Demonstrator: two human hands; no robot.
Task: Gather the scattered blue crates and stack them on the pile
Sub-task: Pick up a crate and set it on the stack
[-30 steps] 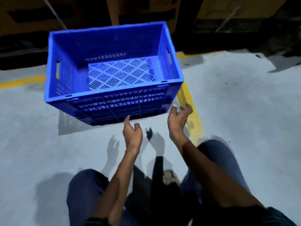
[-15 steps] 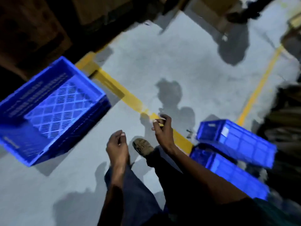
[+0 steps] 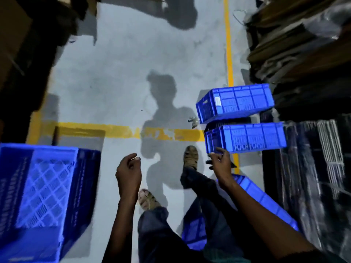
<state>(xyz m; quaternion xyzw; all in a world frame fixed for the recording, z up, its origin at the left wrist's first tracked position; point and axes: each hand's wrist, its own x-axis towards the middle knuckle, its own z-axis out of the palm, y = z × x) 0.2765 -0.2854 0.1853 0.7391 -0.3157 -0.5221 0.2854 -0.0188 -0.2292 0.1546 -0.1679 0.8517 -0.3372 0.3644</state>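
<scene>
Right hand (image 3: 220,164), half-curled, empty, nearest the slotted blue plastic crate (image 3: 247,137) at one o'clock (long axis crosswise); left hand (image 3: 129,171) loosely closed, empty

Grey floor (image 3: 121,92) w/ blue crates (image 3: 247,138)

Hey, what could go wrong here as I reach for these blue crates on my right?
1. The upper crate sits tilted above the lower crate; pulling the lower one with your right hand may topple it.
2. A third crate lies by your right leg, a likely trip hazard.
3. The left hand is free, so a one-handed lift might slip.
</scene>
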